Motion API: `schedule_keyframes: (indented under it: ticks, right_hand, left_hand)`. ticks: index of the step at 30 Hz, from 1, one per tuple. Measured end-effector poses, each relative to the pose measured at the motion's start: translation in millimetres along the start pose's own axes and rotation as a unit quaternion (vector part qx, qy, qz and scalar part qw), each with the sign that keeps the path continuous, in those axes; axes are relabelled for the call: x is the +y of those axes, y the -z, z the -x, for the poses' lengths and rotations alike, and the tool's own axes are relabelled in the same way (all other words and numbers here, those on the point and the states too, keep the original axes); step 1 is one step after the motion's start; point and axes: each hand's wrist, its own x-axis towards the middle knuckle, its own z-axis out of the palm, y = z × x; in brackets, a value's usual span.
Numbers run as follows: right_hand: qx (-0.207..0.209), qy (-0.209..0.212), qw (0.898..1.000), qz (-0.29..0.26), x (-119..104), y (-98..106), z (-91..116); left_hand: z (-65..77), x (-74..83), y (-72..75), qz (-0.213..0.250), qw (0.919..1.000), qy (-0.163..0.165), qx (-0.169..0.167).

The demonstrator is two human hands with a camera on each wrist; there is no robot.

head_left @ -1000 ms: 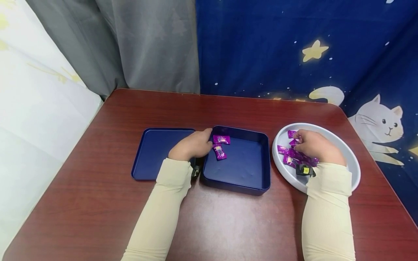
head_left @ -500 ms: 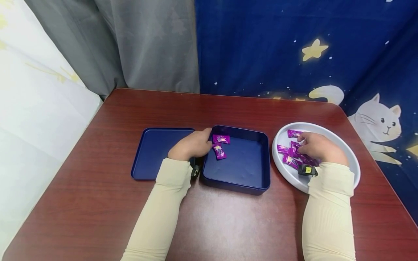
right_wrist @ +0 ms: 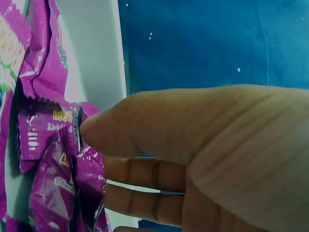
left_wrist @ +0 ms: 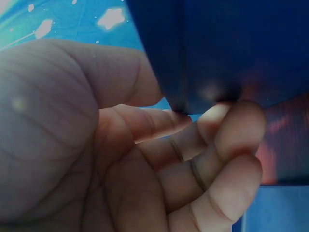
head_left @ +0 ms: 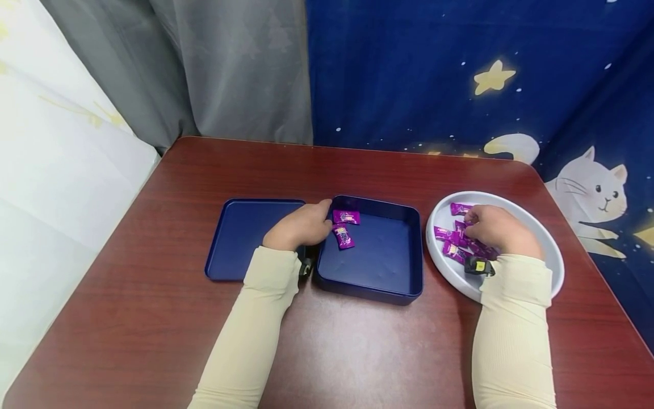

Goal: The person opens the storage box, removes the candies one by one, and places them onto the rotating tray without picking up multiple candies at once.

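Note:
A dark blue rectangular box [head_left: 383, 250] stands mid-table with two purple wrapped candies [head_left: 343, 236] at its left side. My left hand [head_left: 300, 226] grips the box's left wall. In the left wrist view, its thumb lies against the blue wall and its fingers [left_wrist: 241, 128] curl at the bottom edge. Over the round white tray [head_left: 554, 255] on the right, my right hand [head_left: 503, 232] reaches into a pile of purple wrapped candies [head_left: 456, 253]. The right wrist view has its thumb [right_wrist: 120, 128] and fingers pinching one candy [right_wrist: 91, 166], partly hidden among others.
A flat dark blue lid [head_left: 240, 241] lies left of the box, partly under my left forearm. The reddish-brown wooden table [head_left: 378, 352] ends at grey and blue curtains [head_left: 398, 74] behind and a white cloth [head_left: 61, 199] on the left.
My right hand has shifted slightly right within the tray, uncovering more of the candy near the tray's far side. The left hand, the box and its two candies stay put.

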Motion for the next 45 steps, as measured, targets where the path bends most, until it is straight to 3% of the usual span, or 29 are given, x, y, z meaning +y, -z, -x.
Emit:
schedule_keyframes:
  ticks: [10, 17, 23, 29, 34, 45]
  right_hand:
    - [0.028, 0.012, 1.0, 0.003, -10, 0, -3]
    - [0.02, -0.014, 1.0, -0.007, -16, 6, -1]
    - [0.026, -0.004, 1.0, 0.002, -23, 11, -1]
    - [0.039, 0.019, 0.999, 0.013, -42, 13, 3]
    - [0.054, 0.063, 0.996, 0.028, -64, 11, 5]
    - [0.062, 0.128, 0.989, 0.037, -95, 5, 7]
  left_hand:
    - [1.8, 0.0, 1.1, -0.001, 1.0, 0.001, -0.001]
    - [2.4, 1.0, 1.9, -0.006, 0.9999, -0.008, 0.004]
    - [3.2, 1.9, 2.7, -0.006, 0.9999, -0.01, 0.006]
    - [1.8, 1.0, 1.2, -0.003, 1.0, -0.008, 0.003]
    - [-1.2, -0.6, 0.4, 0.001, 1.0, -0.004, -0.003]
    - [-9.0, -5.7, 0.7, -0.005, 0.9997, -0.024, 0.005]
